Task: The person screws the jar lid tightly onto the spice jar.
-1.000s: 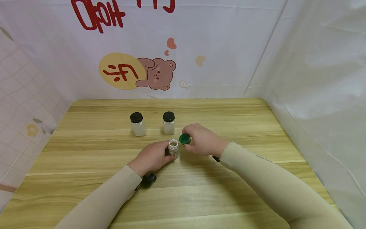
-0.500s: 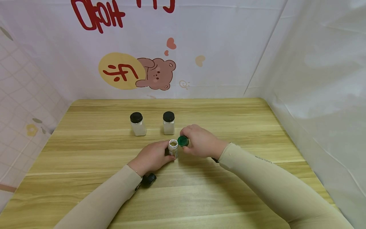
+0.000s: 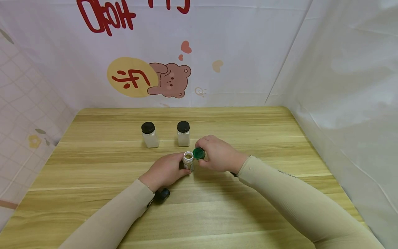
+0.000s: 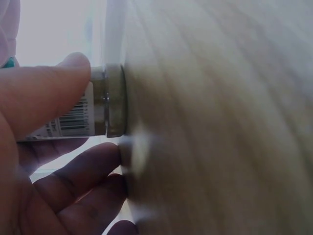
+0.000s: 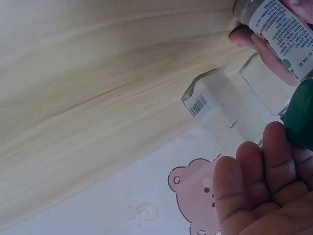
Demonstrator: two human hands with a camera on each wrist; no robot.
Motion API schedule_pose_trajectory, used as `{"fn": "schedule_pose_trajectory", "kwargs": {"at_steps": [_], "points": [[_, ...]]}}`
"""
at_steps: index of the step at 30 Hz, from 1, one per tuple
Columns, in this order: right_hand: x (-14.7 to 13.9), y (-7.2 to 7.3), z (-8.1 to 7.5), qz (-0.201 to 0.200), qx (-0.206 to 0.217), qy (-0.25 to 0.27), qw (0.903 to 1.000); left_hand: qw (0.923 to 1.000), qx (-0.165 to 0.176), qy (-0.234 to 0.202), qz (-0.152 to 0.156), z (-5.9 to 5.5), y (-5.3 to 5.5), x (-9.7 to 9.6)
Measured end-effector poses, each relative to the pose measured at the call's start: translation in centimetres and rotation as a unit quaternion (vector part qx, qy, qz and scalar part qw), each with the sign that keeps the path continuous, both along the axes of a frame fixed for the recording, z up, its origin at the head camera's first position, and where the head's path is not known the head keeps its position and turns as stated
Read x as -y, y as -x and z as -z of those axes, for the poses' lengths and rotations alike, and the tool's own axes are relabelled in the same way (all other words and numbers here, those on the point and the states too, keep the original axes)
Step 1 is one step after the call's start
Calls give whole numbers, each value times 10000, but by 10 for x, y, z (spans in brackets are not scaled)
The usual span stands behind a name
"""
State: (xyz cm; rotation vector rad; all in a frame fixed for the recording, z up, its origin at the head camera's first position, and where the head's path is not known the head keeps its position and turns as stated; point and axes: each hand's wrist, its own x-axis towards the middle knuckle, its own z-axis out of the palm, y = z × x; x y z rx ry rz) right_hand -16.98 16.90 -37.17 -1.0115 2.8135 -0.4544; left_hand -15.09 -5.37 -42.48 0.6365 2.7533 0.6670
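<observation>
My left hand (image 3: 166,169) grips a small glass spice jar (image 3: 188,165) that stands upright on the table with its mouth uncovered. The left wrist view shows the thumb against the jar's barcode label (image 4: 78,115) and its base on the wood. My right hand (image 3: 220,154) pinches a green cap (image 3: 199,153) just right of the jar's rim, the cap's hollow side showing. In the right wrist view the green cap (image 5: 301,115) sits by the fingertips, near the jar's printed label (image 5: 283,32). Whether cap and jar touch, I cannot tell.
Behind the hands stand two clear jars with black lids, one on the left (image 3: 150,135) and one nearer the middle (image 3: 183,134). The wooden table (image 3: 248,128) meets a white cloth wall (image 3: 242,52) printed with a bear.
Over the past second my right hand has brought the green cap slightly left, closer to the jar's rim, then stayed about still. My left hand and the jar have not moved.
</observation>
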Motion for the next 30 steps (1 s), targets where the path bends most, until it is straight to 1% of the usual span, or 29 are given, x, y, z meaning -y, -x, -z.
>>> {"fn": "schedule_pose_trajectory", "kwargs": {"at_steps": [5,11,21,30], "points": [[0,0,0,-12,-42,52,10000,10000,-9,30,8,0,0,0],[-1,0,0,14,19,179,9998,10000,-6,7,22,0,0,0],[-2,-1,-1,-41,-5,587,9983,10000,-62,31,37,0,0,-1],[-1,1,1,-82,178,815,9965,9999,-73,66,26,0,0,0]]}}
